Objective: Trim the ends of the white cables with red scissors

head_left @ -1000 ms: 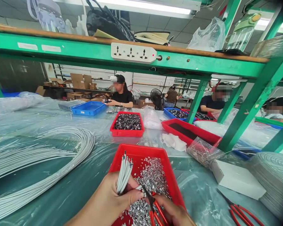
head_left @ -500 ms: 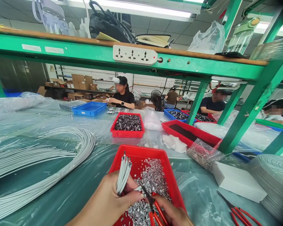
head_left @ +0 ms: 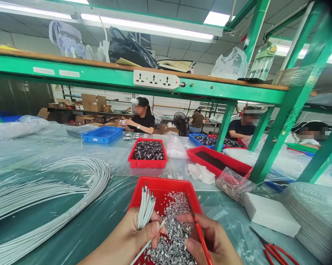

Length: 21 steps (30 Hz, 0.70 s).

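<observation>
Bright even light from ceiling fluorescent tubes [head_left: 146,26], glare on plastic sheeting [head_left: 72,147], wide-angle bending at edges, dark right corners

Two pliers [head_left: 200,235] [head_left: 276,252], one white box [head_left: 268,214], one fan [head_left: 181,123].

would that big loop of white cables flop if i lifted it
Probably floppy: the white cable loop lies in long loose curves, its strands fanning apart. Pushed, it would likely slide, since it rests on glossy plastic sheeting.
</observation>
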Available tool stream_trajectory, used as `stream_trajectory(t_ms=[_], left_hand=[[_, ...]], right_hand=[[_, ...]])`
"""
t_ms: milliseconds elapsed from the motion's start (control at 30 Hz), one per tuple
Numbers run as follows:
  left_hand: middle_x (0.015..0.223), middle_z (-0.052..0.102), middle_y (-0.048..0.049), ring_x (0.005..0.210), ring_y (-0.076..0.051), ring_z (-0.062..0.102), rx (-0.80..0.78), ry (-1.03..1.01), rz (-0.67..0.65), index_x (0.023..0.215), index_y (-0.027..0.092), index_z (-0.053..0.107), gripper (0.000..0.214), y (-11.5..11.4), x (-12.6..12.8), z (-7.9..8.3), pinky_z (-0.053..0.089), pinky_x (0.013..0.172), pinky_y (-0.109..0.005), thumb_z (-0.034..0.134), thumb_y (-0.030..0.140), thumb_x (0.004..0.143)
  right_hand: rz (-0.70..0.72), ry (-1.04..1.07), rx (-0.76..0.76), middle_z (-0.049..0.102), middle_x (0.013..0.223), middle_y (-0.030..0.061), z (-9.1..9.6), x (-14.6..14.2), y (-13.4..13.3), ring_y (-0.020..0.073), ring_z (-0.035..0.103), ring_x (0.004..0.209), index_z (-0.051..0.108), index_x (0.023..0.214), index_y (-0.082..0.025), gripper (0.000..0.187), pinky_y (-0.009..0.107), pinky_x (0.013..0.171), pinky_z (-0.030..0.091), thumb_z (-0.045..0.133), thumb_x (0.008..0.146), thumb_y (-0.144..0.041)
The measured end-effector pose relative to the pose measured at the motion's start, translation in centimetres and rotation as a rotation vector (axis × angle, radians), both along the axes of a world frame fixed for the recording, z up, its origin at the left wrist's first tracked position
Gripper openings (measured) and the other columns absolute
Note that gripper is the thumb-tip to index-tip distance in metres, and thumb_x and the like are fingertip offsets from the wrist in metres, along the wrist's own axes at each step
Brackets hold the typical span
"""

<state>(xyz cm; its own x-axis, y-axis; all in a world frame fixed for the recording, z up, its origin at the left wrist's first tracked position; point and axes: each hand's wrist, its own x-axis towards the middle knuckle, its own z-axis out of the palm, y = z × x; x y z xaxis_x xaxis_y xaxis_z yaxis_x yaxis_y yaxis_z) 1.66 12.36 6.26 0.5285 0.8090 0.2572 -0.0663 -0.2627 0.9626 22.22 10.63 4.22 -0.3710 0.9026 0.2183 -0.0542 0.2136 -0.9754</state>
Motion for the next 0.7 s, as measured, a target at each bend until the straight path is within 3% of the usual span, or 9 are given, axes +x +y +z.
stream_trajectory(t_ms=[67, 133, 200, 300, 467, 567, 700], left_hand=[[0.059, 0.054, -0.0010, 0.054, -0.015, 0.043, 0.048, 0.033, -0.033, 0.074, 0.012, 0.063, 0.045, 0.1, 0.0, -0.2, 0.032, 0.057, -0.020, 0.058, 0.055, 0.087], [0.062, 0.054, -0.0028, 0.058, -0.016, 0.047, 0.128, 0.065, -0.069, 0.069, 0.011, 0.062, 0.048, 0.1, 0.1, -0.1, 0.033, 0.057, -0.020, 0.054, 0.054, 0.090], [0.066, 0.055, -0.0040, 0.061, -0.018, 0.049, 0.185, 0.054, -0.113, 0.070, 0.011, 0.061, 0.047, 0.1, 0.0, 0.3, 0.033, 0.056, -0.020, 0.052, 0.053, 0.092], [0.072, 0.057, -0.0046, 0.067, -0.019, 0.051, 0.166, -0.043, -0.164, 0.079, 0.013, 0.059, 0.034, 0.0, 0.0, 0.6, 0.038, 0.060, -0.021, 0.057, 0.045, 0.091], [0.076, 0.057, -0.0044, 0.066, -0.022, 0.054, 0.076, -0.088, -0.050, 0.073, 0.016, 0.050, 0.036, -0.6, 0.5, -0.1, 0.045, 0.064, -0.029, 0.068, 0.046, 0.081], [0.070, 0.057, -0.0033, 0.064, -0.022, 0.054, 0.105, -0.011, 0.035, 0.068, 0.016, 0.052, 0.032, -0.7, 0.6, -0.3, 0.044, 0.061, -0.027, 0.067, 0.040, 0.081], [0.063, 0.057, -0.0019, 0.059, -0.019, 0.051, 0.169, 0.071, 0.206, 0.065, 0.015, 0.056, 0.021, -0.6, 0.5, -0.2, 0.038, 0.054, -0.023, 0.064, 0.028, 0.080]], right_hand=[[0.115, 0.155, -0.053, 0.039, 0.047, -0.0079, 0.9, -1.8, 0.4, 0.0032, 0.031, 0.037, 0.060, 0.098, -0.020, 0.035, 0.015, 0.036, 0.024, 0.072, 0.066, -0.029], [0.197, 0.238, -0.038, 0.040, 0.043, -0.0071, 1.9, -3.6, 1.1, 0.0021, 0.031, 0.036, 0.063, 0.072, -0.015, 0.015, 0.015, 0.034, 0.018, 0.073, 0.065, -0.023], [0.206, 0.327, -0.070, 0.044, 0.040, -0.0056, 2.5, -5.0, 1.7, 0.0016, 0.031, 0.034, 0.058, 0.057, -0.013, 0.020, 0.016, 0.033, 0.015, 0.072, 0.066, -0.022], [0.264, 0.454, -0.220, 0.041, 0.033, -0.0062, 2.4, -5.6, 2.3, 0.0028, 0.029, 0.032, 0.053, 0.054, -0.013, 0.029, 0.018, 0.036, 0.017, 0.072, 0.066, -0.031], [0.507, 0.427, -0.449, 0.033, 0.037, -0.0102, 1.5, -4.5, 2.3, 0.0012, 0.021, 0.031, 0.057, 0.068, -0.013, 0.030, 0.018, 0.040, 0.021, 0.064, 0.072, -0.042], [0.454, 0.409, -0.445, 0.037, 0.035, -0.0090, 1.8, -4.2, 2.3, 0.0016, 0.023, 0.030, 0.057, 0.067, -0.013, 0.027, 0.018, 0.038, 0.018, 0.066, 0.070, -0.038], [0.171, 0.293, -0.223, 0.050, 0.043, -0.0038, 2.2, -4.5, 2.5, 0.0010, 0.029, 0.033, 0.055, 0.057, -0.011, 0.025, 0.019, 0.035, 0.010, 0.075, 0.061, -0.026]])
